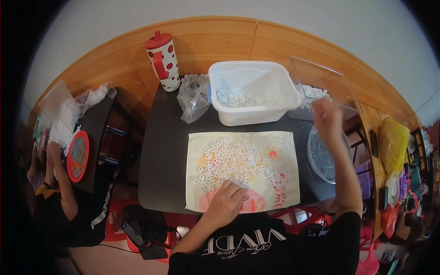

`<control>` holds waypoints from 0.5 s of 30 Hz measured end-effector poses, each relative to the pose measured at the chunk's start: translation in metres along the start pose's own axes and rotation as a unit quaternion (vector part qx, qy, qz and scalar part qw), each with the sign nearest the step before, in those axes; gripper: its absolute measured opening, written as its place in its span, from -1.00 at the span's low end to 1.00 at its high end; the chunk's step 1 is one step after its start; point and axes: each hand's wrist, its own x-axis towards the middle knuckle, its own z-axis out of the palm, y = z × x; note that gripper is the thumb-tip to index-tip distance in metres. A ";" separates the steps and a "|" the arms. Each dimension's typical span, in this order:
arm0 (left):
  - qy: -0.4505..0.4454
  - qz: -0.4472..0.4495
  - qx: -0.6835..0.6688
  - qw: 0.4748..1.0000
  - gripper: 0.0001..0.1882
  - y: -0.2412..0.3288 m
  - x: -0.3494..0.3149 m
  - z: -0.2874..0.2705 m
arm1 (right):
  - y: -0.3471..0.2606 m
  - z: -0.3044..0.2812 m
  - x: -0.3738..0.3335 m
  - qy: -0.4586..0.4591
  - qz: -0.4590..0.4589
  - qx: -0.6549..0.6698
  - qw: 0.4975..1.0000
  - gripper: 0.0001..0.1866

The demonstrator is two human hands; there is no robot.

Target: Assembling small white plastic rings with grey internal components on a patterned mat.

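Observation:
A pale printed cloth (288, 201) lies on the dark table, with many small white two-holed plastic pieces (229, 158) spread over it. My left hand (226, 202) rests on the cloth at the near side of the pieces, its fingers curled together; whatever lies under the fingertips is hidden. Raised at the right, my right hand (327, 120) is above a round clear tub (327, 169) of small grey pieces and by the front of a clear plastic box (300, 112). Its fingers look bunched and slightly blurred, so anything in them cannot be made out. White pieces (315, 91) lie in that box.
Behind the cloth stands a white plastic tub (254, 117) with white pieces inside. A clear plastic bag (193, 98) and a red-spotted tumbler (164, 62) are at the back left. Another person's hands (53, 151) are near a red tray (78, 158) on the left table.

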 end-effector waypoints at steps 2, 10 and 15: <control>0.002 -0.006 0.000 1.000 -0.75 0.003 -0.002 -0.002 | -0.059 0.009 -0.049 -0.127 -0.096 0.066 0.985 -0.95; -0.028 -0.029 0.003 0.999 -0.78 0.004 0.007 0.002 | -0.122 0.019 -0.132 -0.222 -0.059 0.008 0.973 -0.59; -0.019 -0.018 0.014 1.000 -0.76 0.004 0.006 0.002 | -0.117 0.018 -0.121 -0.189 -0.049 0.070 0.978 -0.63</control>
